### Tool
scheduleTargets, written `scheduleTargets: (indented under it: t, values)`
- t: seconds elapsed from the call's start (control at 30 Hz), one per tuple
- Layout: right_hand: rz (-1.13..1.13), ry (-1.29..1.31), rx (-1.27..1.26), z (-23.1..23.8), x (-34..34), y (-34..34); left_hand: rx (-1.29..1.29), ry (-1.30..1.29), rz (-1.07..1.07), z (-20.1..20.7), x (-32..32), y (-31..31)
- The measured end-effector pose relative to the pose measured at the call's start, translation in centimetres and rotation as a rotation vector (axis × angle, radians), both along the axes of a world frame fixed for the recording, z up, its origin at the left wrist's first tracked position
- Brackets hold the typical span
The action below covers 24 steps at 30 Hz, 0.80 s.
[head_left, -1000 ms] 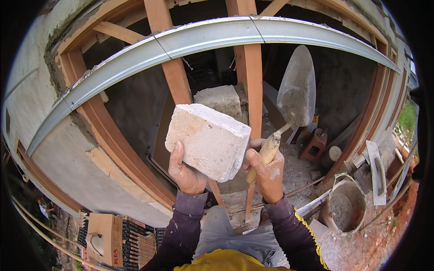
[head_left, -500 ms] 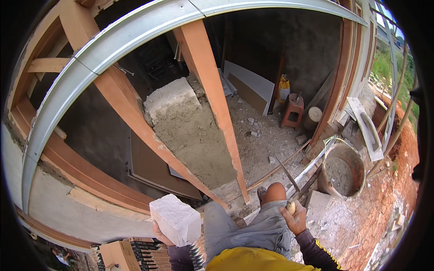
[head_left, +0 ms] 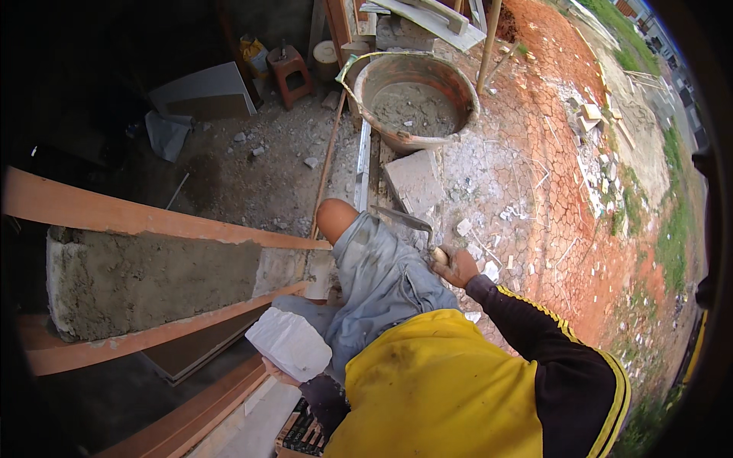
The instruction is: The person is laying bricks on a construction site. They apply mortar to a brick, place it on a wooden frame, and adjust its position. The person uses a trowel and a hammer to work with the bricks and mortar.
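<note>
My left hand (head_left: 281, 372) grips a white, rough-faced masonry block (head_left: 290, 342) from below, close to my left thigh. In my right hand (head_left: 458, 268) is a trowel (head_left: 406, 220), held by its wooden handle; the blade points away to the left, over the ground beside my knee. A round bucket (head_left: 467, 114) of grey mortar (head_left: 416, 107) stands ahead of the trowel, its handle tipped to the left. To my left, a mortar-covered course of blockwork (head_left: 156, 281) lies between two orange-brown wooden posts (head_left: 145, 221).
A flat pale block (head_left: 414, 182) sits just below the bucket. Farther off stand a red-brown stool (head_left: 290, 75), a yellow-and-white bag (head_left: 255, 56) and leaning boards (head_left: 206, 95). Rubble and cracked red soil (head_left: 561, 175) stretch to the right.
My view has swung to the right, so the bucket now sits near the upper middle and the posts lie to the left. Both hands keep hold of the block and the trowel.
</note>
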State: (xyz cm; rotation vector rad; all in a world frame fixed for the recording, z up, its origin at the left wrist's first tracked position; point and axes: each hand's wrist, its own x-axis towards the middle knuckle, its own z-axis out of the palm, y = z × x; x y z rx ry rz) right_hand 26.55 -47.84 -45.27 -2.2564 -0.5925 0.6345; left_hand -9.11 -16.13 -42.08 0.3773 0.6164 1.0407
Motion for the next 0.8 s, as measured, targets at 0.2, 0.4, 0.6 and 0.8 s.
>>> scheduleTargets:
  t: [0.2,0.4,0.6,0.8]
  values:
    - [0.146,-0.146,-0.047,-1.7,1.9,0.6,-0.014,0.067,-0.024,0.9,1.2,-0.8]
    - [0.122,-0.357,-0.072,-1.7,1.5,3.3,-0.017,0.14,0.075,0.6,0.5,-1.0]
    - [0.109,-0.395,-0.089,-1.0,0.3,3.0,-0.047,0.075,0.112,0.5,0.5,-1.6]
    - [0.144,-0.34,-0.051,-0.7,0.2,1.5,-0.1,-0.05,0.157,1.3,1.0,-2.1]
